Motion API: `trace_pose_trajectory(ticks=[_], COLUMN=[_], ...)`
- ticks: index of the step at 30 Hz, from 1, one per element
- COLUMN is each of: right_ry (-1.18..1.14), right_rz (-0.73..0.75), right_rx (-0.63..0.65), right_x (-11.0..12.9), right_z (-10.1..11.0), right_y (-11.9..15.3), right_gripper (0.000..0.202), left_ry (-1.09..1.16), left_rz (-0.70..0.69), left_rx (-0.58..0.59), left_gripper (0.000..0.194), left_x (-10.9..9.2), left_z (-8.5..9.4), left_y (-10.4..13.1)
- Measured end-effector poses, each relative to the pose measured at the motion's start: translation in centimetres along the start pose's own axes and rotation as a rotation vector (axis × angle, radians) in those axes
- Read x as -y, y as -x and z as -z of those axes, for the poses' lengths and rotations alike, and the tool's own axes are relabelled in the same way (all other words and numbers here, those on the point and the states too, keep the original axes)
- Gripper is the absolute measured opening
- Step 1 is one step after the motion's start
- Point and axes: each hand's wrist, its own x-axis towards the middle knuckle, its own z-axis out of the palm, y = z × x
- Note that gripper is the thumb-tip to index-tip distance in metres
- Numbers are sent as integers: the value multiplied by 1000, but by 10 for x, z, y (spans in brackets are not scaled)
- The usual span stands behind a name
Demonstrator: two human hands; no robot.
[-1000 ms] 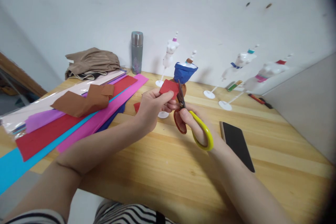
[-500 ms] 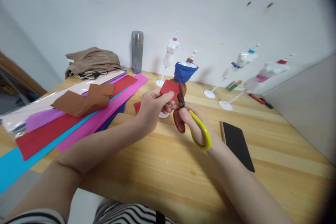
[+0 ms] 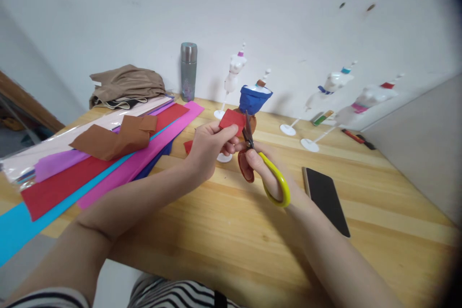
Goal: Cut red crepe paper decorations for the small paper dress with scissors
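Between thumb and fingers, my left hand (image 3: 211,147) pinches a small red piece of cloth (image 3: 231,119) above the table. My right hand (image 3: 265,168) grips scissors (image 3: 276,180) with a yellow and a red handle loop, thumb through the yellow one. The scissor blades point up along the right edge of the red piece; whether they cut into it I cannot tell. Just behind stands a small mannequin (image 3: 256,98) in a blue top and brown lower cloth, its base partly hidden by my left hand. Another red scrap (image 3: 188,147) lies beside my left wrist.
Colored cloth strips (image 3: 119,159) and a brown piece (image 3: 115,139) spread over the left. Behind them lie folded brown fabric (image 3: 128,84) and a steel bottle (image 3: 188,72). More white mannequins (image 3: 335,82) stand along the wall. A black phone-like slab (image 3: 327,199) lies right of my forearm.
Almost nothing differs. The red piece and the scissors have shifted very slightly to the left, with both hands keeping the same hold.
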Motion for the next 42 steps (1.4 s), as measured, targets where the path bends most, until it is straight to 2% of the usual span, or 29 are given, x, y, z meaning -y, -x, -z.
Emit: trace_pose_trajectory(ticks=[5, 12, 18, 29, 42], right_ry=[-37, 33, 57, 68, 29], right_rz=[-6, 6, 29, 16, 3], right_rx=[-22, -15, -26, -34, -12], right_x=[-4, 0, -7, 4, 0], right_z=[2, 0, 0, -1, 2], right_y=[0, -1, -1, -2, -1], right_gripper=[42, 43, 47, 50, 37], left_ry=[-12, -46, -64, -52, -39], left_rz=[1, -20, -32, -43, -30], left_rx=[5, 5, 43, 40, -16], left_gripper=[36, 33, 31, 30, 33], left_x=[-1, 2, 4, 6, 0], left_z=[0, 0, 1, 1, 0], left_y=[1, 1, 2, 1, -1])
